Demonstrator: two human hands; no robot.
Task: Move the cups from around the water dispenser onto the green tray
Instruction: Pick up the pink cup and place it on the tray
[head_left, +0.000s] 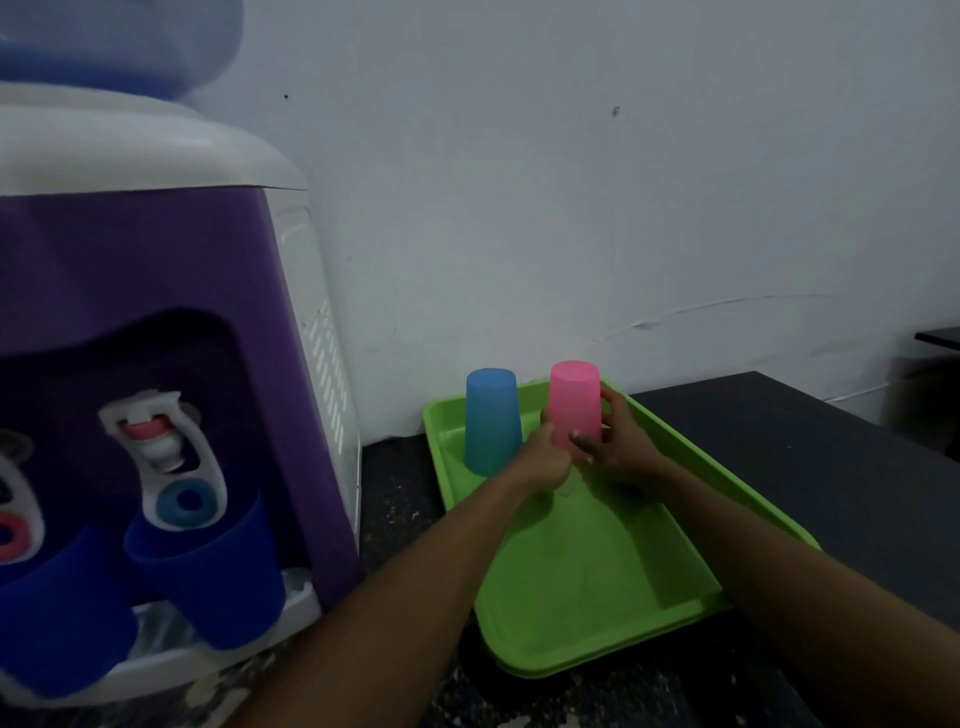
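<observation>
A green tray (587, 587) lies on the dark counter to the right of the water dispenser (156, 291). A light blue cup (491, 421) stands upside down at the tray's far left corner. Beside it is a pink cup (574, 402), also upside down, at the far end of the tray. My left hand (543, 462) and my right hand (615, 441) both grip its lower part. Whether the pink cup touches the tray floor is hidden by my hands. Two dark blue cups (208, 571) (57, 613) stand upright under the dispenser's taps.
The purple and white dispenser with its water bottle (119, 47) fills the left side. A white wall stands right behind the tray. The dark counter (810, 457) extends to the right of the tray, its edge at the far right.
</observation>
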